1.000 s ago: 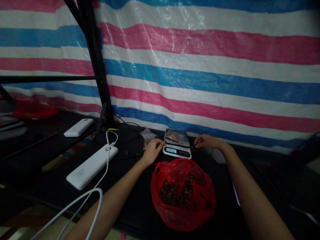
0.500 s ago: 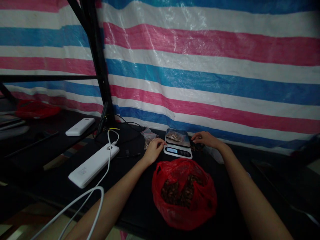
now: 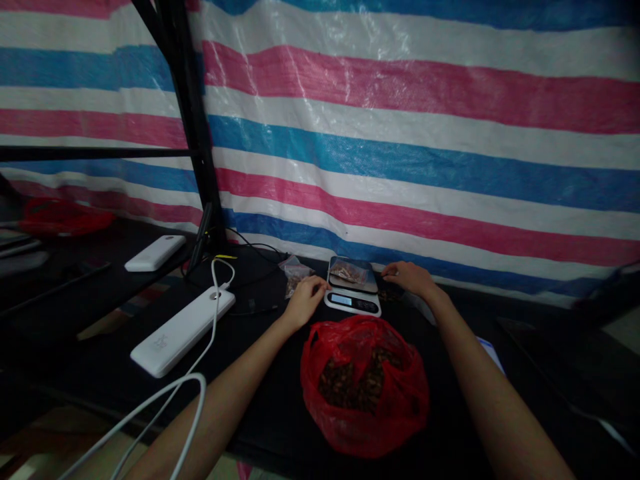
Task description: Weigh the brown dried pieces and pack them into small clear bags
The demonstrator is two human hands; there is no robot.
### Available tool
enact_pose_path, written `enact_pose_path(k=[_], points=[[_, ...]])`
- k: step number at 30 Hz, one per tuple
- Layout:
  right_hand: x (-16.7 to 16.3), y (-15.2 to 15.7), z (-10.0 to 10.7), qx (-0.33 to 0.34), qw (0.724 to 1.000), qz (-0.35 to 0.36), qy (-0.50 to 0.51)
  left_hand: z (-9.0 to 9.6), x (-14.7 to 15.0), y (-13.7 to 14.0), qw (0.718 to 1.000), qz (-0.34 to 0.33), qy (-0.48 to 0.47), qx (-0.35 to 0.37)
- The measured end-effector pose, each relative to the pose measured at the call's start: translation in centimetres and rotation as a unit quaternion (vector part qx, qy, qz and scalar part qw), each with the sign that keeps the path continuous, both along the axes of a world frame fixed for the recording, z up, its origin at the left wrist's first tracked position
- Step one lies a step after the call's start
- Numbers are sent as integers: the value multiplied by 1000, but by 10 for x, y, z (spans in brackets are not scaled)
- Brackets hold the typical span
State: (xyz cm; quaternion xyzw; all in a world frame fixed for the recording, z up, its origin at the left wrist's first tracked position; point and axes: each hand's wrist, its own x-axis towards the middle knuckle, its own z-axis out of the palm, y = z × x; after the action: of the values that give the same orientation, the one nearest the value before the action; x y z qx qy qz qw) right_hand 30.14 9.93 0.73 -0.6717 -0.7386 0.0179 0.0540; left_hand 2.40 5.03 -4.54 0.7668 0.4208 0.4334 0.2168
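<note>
A white kitchen scale with a lit display stands on the black table. On its dark plate lies a small clear zip bag of brownish pieces. My left hand rests at the scale's left edge, fingers loosely bent, with nothing visible in it. Behind that hand is another clear zip bag, partly hidden. My right hand is just right of the plate, its fingers loosely extended over small dark pieces. Nearer to me sits an open red plastic bag holding many small brown pieces.
A white power bank with a white cable lies to the left, and a second white power bank beyond it. A black metal post rises at the back left before a striped tarp. Clear plastic lies under my right wrist.
The view has shifted slightly, so most things appear a little further left. Both hands stay beside the scale, and the bag remains on its plate.
</note>
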Motion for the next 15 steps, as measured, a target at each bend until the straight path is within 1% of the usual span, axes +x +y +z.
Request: enact_pose_path(k=[4,8,12,15], points=[[-5,-3,4,3,1000,1,11,-2,1,0,1000,3,-4,-1],[-16,-3,3,10,997,39,67,-3,1,1,1000,-1,-4,1],[-29,1,-8,20,987,61,147,-3,0,2,1000,2,-8,4],[-36,5,-20,26,980,60,189,-3,0,3,1000,5,-14,-1]])
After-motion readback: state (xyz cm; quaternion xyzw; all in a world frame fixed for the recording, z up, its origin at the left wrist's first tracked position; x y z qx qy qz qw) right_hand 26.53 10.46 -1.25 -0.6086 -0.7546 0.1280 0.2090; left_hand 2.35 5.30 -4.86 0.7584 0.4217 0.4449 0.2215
